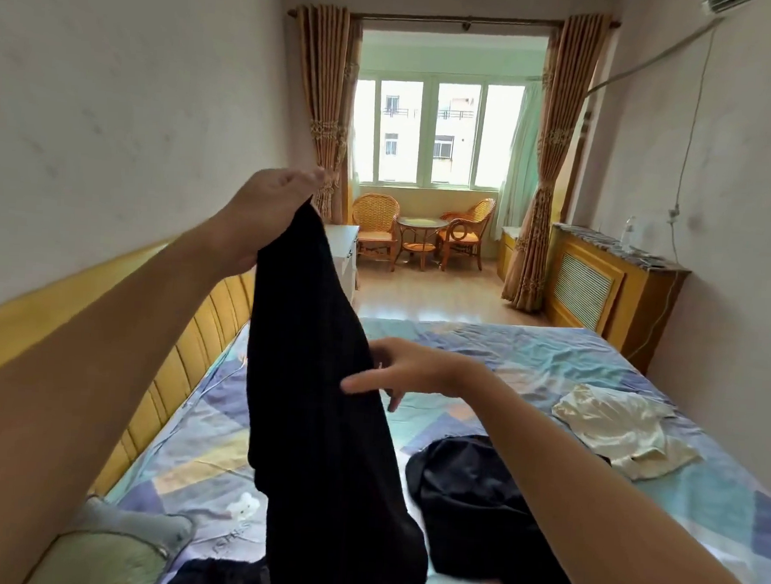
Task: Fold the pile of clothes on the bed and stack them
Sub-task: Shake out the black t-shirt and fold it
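Bedroom, patterned bed (529, 350) | my left hand (267, 208) pinches black garment (318, 405) aloft at left | right hand (408, 370) spread, touching it | step: shaking out | next: find second corner, lay flat.

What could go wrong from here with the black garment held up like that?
1. The left hand pinches only the top edge of the black garment; it could slip out.
2. The right hand merely touches it with straight fingers, so the fold may go crooked.
3. Its hanging end could drag the dark clothes below.
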